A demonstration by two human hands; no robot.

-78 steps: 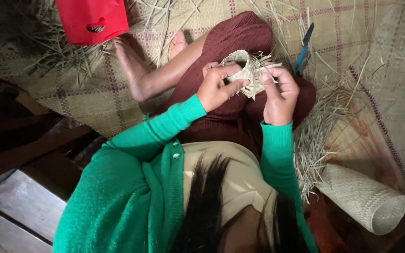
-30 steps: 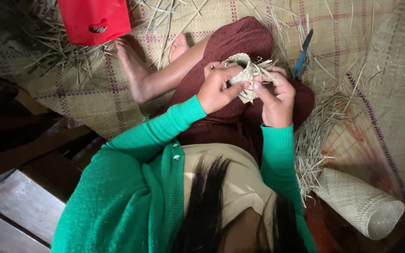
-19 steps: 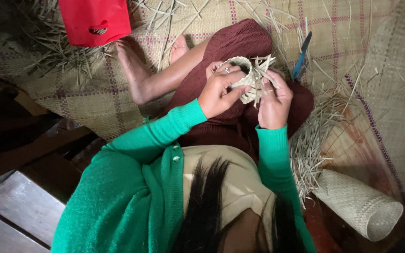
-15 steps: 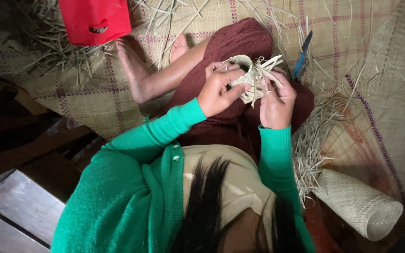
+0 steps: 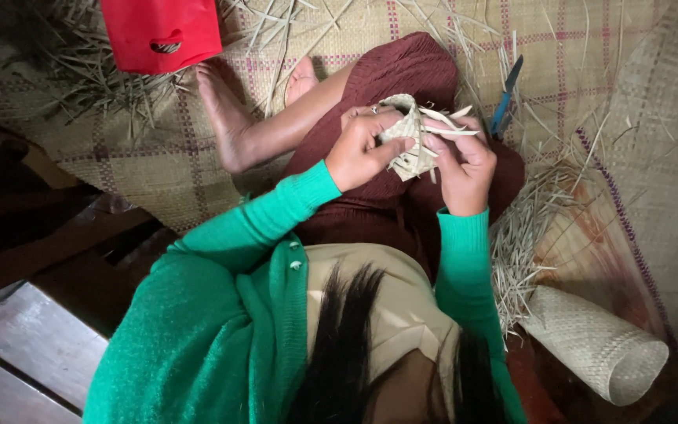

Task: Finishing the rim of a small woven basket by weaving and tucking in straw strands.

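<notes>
A red bag (image 5: pixel 162 33) is lying far left on the woven mat (image 5: pixel 590 47). The left hand (image 5: pixel 362 149) and right hand (image 5: pixel 461 169) are both pinching a small woven straw piece (image 5: pixel 411 141) over the lap, blue-handled tool (image 5: pixel 505 98) and rolled mat (image 5: pixel 602 345) sitting off right.

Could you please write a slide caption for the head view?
Both hands, left hand and right hand, hold a small woven straw piece above a straw mat.

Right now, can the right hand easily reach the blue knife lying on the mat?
Probably yes. The blue knife lies on the woven mat just beyond the right hand, with only loose straw between. But that hand grips the small woven piece and would have to let go first.
</notes>
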